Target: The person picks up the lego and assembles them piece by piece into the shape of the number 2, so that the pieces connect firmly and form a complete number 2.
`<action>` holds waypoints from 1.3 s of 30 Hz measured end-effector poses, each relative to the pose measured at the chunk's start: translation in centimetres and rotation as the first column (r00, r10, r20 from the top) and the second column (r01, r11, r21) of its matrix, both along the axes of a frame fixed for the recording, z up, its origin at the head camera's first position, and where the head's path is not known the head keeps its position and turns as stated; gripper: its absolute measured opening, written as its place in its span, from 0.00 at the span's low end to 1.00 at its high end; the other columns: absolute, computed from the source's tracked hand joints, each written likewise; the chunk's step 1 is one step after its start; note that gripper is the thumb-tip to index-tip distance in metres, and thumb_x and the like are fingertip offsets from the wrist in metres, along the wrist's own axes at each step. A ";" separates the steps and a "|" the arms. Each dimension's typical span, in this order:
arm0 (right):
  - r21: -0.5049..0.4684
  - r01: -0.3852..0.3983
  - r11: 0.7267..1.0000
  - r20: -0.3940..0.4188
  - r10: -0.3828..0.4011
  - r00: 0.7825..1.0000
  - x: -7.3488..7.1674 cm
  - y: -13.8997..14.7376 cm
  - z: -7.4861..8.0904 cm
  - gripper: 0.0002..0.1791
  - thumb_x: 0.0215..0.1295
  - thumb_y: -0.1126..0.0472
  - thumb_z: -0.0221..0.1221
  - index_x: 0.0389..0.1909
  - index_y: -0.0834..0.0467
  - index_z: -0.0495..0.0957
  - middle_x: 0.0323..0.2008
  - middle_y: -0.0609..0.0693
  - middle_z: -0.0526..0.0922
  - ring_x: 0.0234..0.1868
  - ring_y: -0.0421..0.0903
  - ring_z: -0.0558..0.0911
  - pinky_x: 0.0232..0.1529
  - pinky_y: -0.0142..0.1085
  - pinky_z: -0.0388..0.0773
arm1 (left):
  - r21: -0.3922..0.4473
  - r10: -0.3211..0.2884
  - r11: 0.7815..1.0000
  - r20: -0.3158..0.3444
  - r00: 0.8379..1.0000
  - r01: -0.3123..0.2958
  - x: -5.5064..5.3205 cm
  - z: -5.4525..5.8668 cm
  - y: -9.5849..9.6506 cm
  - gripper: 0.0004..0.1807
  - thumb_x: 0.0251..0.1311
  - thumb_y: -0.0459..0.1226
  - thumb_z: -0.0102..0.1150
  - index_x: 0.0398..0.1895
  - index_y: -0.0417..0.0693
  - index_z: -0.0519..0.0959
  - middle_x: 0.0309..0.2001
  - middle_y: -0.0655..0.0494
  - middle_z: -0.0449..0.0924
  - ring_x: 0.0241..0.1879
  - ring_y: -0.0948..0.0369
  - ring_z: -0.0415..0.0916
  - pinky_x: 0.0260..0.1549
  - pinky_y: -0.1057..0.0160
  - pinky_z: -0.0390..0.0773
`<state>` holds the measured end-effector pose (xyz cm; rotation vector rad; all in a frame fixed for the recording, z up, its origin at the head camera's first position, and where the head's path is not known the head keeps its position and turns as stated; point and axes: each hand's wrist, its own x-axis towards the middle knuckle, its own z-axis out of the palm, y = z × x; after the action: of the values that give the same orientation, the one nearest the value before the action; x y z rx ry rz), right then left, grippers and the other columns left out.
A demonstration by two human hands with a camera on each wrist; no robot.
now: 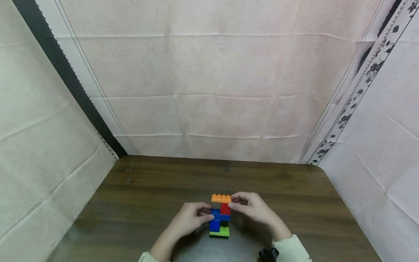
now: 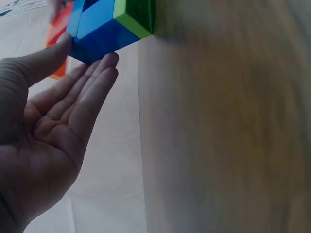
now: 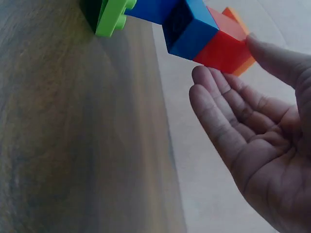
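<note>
A small tower of toy building bricks stands on the wooden table (image 1: 144, 203). Its base is a light green brick (image 1: 224, 231) with a darker green layer (image 2: 142, 13) beneath. Above come a blue brick (image 1: 214, 226), a longer blue brick (image 1: 224, 217) jutting over the base, a red brick (image 1: 225, 209) on its right end, and an orange brick (image 1: 221, 198) on top, overhanging leftward. My left hand (image 1: 190, 220) holds the blue part of the tower from the left, thumb in front. From the right, my right hand (image 1: 253, 207) pinches the red brick between thumb and fingers, close below the orange one.
Pale cloth walls enclose the table at the back (image 1: 212, 120), the left (image 1: 39, 156) and the right (image 1: 379, 156). A black device (image 1: 268, 254) sits at the right wrist beside a light sleeve (image 1: 291, 249).
</note>
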<state>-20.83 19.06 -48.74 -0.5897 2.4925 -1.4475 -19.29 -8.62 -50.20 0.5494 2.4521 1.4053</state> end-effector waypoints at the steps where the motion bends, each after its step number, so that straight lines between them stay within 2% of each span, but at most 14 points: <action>1: -0.006 0.004 1.000 0.028 -0.003 1.000 -0.2 0.1 -0.2 0.18 0.69 0.47 0.64 0.51 0.54 0.83 0.42 0.46 0.86 0.42 0.47 0.84 0.45 0.39 0.82 | -0.008 0.008 1.000 0.007 1.000 -0.008 0.0 0.0 0.1 0.17 0.61 0.47 0.69 0.49 0.50 0.85 0.41 0.61 0.86 0.39 0.64 0.82 0.39 0.60 0.83; 4: -0.049 0.017 0.999 0.142 -0.010 0.990 -0.7 0.2 -0.7 0.21 0.69 0.46 0.63 0.51 0.58 0.83 0.41 0.50 0.86 0.42 0.50 0.85 0.46 0.44 0.83 | -0.018 0.026 1.000 0.018 0.999 -0.026 -0.1 -0.1 0.5 0.15 0.62 0.46 0.69 0.48 0.49 0.85 0.40 0.61 0.86 0.38 0.63 0.82 0.38 0.59 0.83; 7: -0.091 0.039 0.995 0.253 -0.015 0.967 -1.3 0.2 -1.1 0.24 0.68 0.45 0.63 0.51 0.61 0.82 0.42 0.53 0.86 0.43 0.52 0.85 0.47 0.46 0.83 | -0.010 0.053 0.999 0.052 0.997 -0.052 -0.2 -0.2 0.8 0.14 0.62 0.45 0.69 0.45 0.47 0.86 0.38 0.59 0.86 0.37 0.61 0.82 0.36 0.57 0.82; 11: -0.114 0.073 0.991 0.323 -0.033 0.946 -1.6 -0.1 -1.6 0.26 0.68 0.45 0.64 0.50 0.64 0.83 0.42 0.54 0.86 0.43 0.52 0.86 0.46 0.45 0.84 | 0.026 0.088 0.995 0.129 0.988 -0.092 -0.2 -0.6 1.2 0.12 0.62 0.41 0.69 0.42 0.44 0.87 0.35 0.57 0.85 0.35 0.59 0.82 0.33 0.56 0.83; 14: -0.106 0.091 0.990 0.341 -0.050 0.939 -1.6 -0.3 -2.1 0.24 0.67 0.45 0.65 0.47 0.64 0.84 0.40 0.54 0.87 0.41 0.52 0.87 0.43 0.44 0.84 | 0.038 0.107 0.993 0.152 0.982 -0.114 -0.2 -0.9 1.4 0.10 0.61 0.40 0.69 0.40 0.42 0.87 0.34 0.56 0.85 0.33 0.58 0.83 0.32 0.57 0.83; 23: -0.065 0.136 0.989 0.367 -0.103 0.924 -1.1 -0.2 -2.6 0.21 0.65 0.48 0.67 0.44 0.64 0.86 0.37 0.54 0.87 0.36 0.52 0.88 0.39 0.43 0.85 | -0.047 0.153 0.988 0.124 0.980 -0.149 -0.7 -1.1 2.2 0.10 0.60 0.45 0.70 0.37 0.48 0.88 0.35 0.58 0.85 0.31 0.61 0.82 0.29 0.59 0.82; 32: -0.055 0.126 0.991 0.376 -0.096 0.922 -0.6 -0.7 -2.3 0.17 0.64 0.52 0.68 0.40 0.65 0.87 0.32 0.55 0.87 0.32 0.52 0.87 0.35 0.44 0.85 | -0.145 0.166 0.975 -0.027 0.986 -0.168 -1.1 -1.2 2.5 0.07 0.60 0.45 0.71 0.32 0.53 0.89 0.33 0.60 0.86 0.35 0.61 0.79 0.34 0.54 0.81; 39: -0.049 0.131 0.990 0.381 -0.102 0.919 -0.6 -0.9 -2.5 0.17 0.65 0.52 0.68 0.39 0.65 0.86 0.31 0.56 0.87 0.30 0.52 0.87 0.34 0.44 0.85 | -0.148 0.170 0.974 -0.033 0.985 -0.173 -1.1 -1.5 2.3 0.07 0.60 0.45 0.71 0.31 0.52 0.89 0.32 0.61 0.84 0.32 0.61 0.76 0.30 0.58 0.79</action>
<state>-21.40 18.18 -51.21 -0.1505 2.2082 -1.5312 -20.44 -6.27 -51.72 0.3265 2.6485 1.2655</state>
